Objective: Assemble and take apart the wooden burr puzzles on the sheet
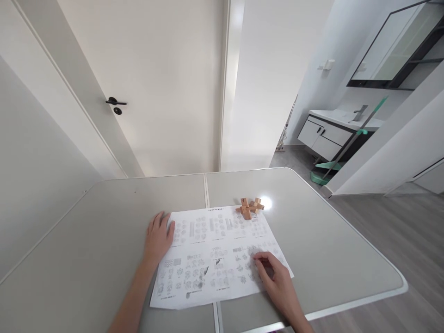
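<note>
1. The printed sheet (231,275) lay flat on the grey worktop (326,249), crossing the seam between its two panels, with rows of small figures printed over it.
2. The left hand (160,236) rested palm down at the sheet's upper left edge, its fingers loosely spread; it had nothing in its grasp, and its fingertips lay on or against the paper.
3. The right hand (275,280) was over the lower right part of the sheet, its thumb and forefinger pinched together at the tips and the other fingers curled. Nothing showed between the tips; whether they pressed on the paper could not be told.
4. The wooden blocks (245,209) sat at the sheet's upper right corner, overlapping its edge, clear of both hands. They were crossed over one another in a knobbly cluster; whether they made one joined piece or two side by side could not be told.
5. By judgement, the blocks were light, stiff and hard to damage, with dry faces that gave fair grip; the risk was of pieces slipping apart. The best hold was thumb and fingers on opposite sides of the thick middle, not on a projecting end.
6. The sheet was probably thin, limp and easily creased, best pinched at a bare margin or corner.
</note>
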Tool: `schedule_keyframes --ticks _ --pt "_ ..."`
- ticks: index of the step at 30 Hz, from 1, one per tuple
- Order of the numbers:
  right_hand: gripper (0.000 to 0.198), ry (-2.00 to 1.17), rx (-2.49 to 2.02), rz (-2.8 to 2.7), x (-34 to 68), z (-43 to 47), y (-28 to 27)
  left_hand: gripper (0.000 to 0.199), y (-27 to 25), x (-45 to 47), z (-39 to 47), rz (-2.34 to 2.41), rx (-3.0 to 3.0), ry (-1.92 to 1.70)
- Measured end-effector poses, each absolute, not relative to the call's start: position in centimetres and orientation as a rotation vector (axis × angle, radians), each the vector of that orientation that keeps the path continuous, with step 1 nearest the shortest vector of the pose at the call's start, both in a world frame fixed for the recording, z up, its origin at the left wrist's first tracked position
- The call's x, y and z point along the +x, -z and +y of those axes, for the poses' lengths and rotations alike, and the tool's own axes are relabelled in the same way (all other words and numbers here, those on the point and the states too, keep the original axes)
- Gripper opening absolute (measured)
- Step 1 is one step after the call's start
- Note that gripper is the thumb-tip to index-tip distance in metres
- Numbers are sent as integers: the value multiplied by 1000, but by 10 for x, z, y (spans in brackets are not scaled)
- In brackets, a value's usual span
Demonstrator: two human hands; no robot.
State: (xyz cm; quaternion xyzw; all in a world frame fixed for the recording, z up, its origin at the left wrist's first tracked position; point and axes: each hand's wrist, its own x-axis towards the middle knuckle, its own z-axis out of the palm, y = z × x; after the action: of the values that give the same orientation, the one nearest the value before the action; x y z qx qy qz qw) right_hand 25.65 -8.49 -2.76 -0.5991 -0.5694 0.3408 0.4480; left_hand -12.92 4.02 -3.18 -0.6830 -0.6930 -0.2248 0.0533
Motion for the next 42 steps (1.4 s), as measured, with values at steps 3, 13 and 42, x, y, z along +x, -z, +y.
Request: schedule_keyframes --ticks 3,13,42 --pt "31 -849 -1479 -1410 257 -85 27 50 32 -129 40 -2116 -2067 659" --pt "33 -920 -1528 -1422 258 -86 29 53 32 -127 40 -2122 -2053 597" --pt "30 -953 -1515 -1441 259 -85 37 48 29 -126 40 -2157 -2043 656"
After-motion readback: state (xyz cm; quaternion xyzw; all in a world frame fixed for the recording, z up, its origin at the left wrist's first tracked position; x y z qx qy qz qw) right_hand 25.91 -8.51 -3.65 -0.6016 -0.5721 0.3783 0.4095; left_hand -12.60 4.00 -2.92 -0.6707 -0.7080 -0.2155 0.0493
